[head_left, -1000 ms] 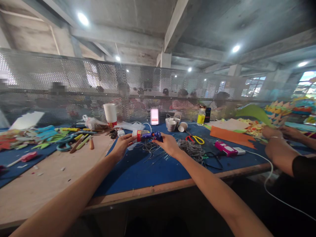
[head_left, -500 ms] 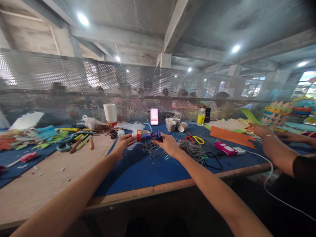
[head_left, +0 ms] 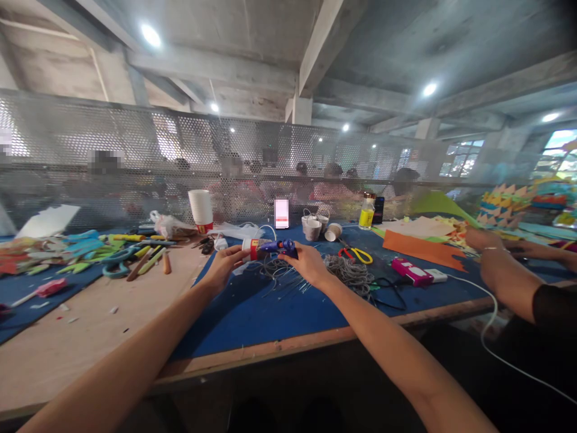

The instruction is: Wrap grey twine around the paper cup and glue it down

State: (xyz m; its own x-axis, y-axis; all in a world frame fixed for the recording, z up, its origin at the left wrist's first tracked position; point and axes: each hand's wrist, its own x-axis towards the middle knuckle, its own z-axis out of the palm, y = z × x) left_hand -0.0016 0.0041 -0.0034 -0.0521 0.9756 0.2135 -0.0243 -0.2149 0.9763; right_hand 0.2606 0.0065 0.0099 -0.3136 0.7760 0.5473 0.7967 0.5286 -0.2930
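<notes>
My left hand (head_left: 223, 266) is closed on a paper cup (head_left: 252, 248), white with a red band, tipped on its side above the blue mat (head_left: 225, 337). In my right hand (head_left: 310, 264) is a blue glue gun (head_left: 278, 245), its nozzle end pointing left at the cup. Whether the nozzle touches the cup I cannot tell. Below and to the right of the glue gun lies a heap of grey cord (head_left: 349, 272). Behind my right hand stand several small cord-wrapped cups (head_left: 312, 227), one tipped over (head_left: 333, 231).
A stack of paper cups (head_left: 201, 207), a phone (head_left: 281, 214) and a yellow-labelled bottle (head_left: 366, 211) stand along the mesh screen. Yellow-handled scissors (head_left: 361, 255), a pink box (head_left: 412, 270) and orange paper (head_left: 424, 249) lie rightward. Another person's arm (head_left: 507, 273) reaches in at right.
Both my hands stay nearly in place, with the cup and glue gun shifting only slightly. At the right, the other person's green sheet has moved and spread wider.
</notes>
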